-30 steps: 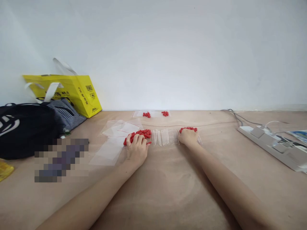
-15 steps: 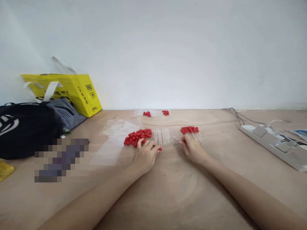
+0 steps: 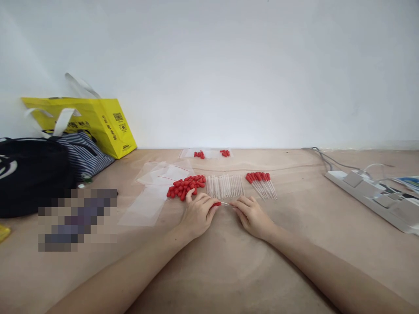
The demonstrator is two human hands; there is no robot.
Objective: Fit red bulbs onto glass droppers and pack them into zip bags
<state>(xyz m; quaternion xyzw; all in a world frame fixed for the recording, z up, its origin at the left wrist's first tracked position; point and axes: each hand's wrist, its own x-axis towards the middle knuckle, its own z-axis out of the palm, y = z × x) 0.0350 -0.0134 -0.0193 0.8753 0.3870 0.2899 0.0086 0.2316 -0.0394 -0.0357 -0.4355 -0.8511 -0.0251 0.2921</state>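
My left hand point(image 3: 198, 214) pinches a red rubber dropper bulb point(image 3: 217, 204) between thumb and fingers. My right hand point(image 3: 252, 216) is closed on a thin clear dropper tube point(image 3: 225, 204), whose left end meets the bulb's mouth. How far the tube sits inside the bulb is too small to tell. Just beyond my left hand lies a heap of red bulbs point(image 3: 186, 186). A row of bare clear tubes point(image 3: 224, 186) stretches between the heap and several droppers with red bulbs on them point(image 3: 262, 183), which lie beyond my right hand.
Clear plastic bags point(image 3: 144, 205) lie left of the heap. Another bag with red bulbs point(image 3: 209, 153) is near the wall. A yellow bag point(image 3: 114, 131), a striped pouch point(image 3: 85, 152) and a black bag point(image 3: 36, 179) stand left. A white power strip point(image 3: 369, 200) lies right.
My right hand has come left and toward me from the tube row with a tube, bringing its end to the bulb in my left hand. The view has shifted slightly.
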